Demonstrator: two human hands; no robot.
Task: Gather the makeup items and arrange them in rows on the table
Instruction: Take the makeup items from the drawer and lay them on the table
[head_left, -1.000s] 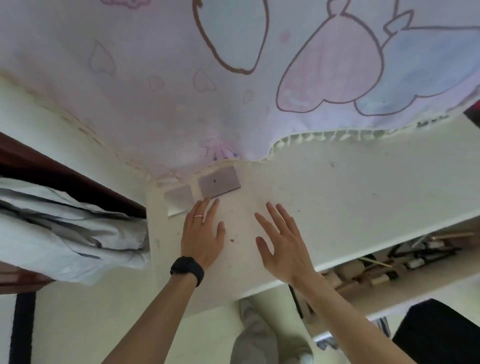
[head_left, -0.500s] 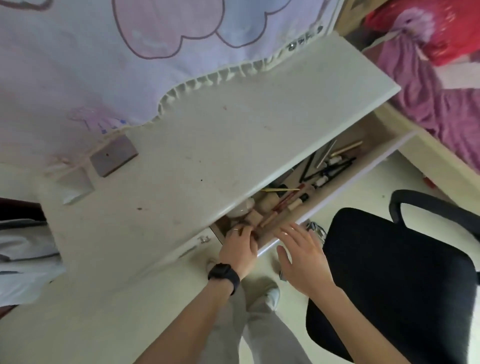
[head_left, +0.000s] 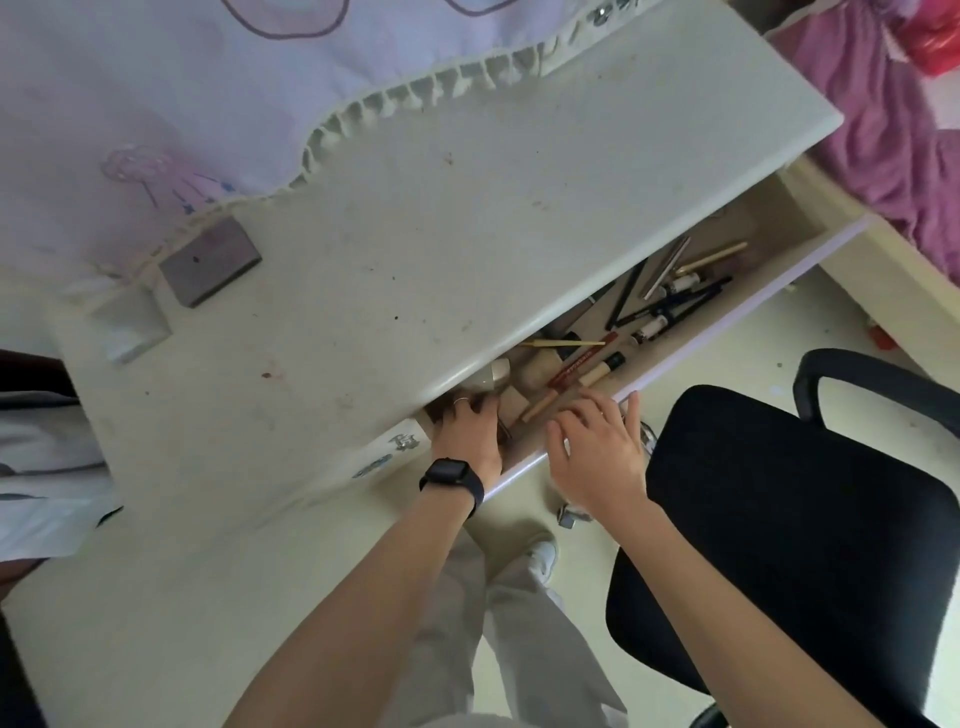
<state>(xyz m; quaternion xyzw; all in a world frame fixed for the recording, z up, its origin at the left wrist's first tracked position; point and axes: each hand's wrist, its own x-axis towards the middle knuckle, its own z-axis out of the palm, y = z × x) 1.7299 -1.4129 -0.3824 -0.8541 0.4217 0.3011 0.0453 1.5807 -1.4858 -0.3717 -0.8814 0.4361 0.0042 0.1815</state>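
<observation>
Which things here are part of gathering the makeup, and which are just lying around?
Part of the job: drawer, makeup pencils, red tube, table, left hand, right hand.
Lying about: chair, grey block, curtain.

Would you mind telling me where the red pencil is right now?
In the head view, the red pencil lies in the open drawer, just beyond the right hand.

tight way into the drawer (head_left: 727, 312)

the table (head_left: 467, 218) overhangs its back half; my chair (head_left: 779, 519) crowds the front; only the tabletop lies open.
</observation>
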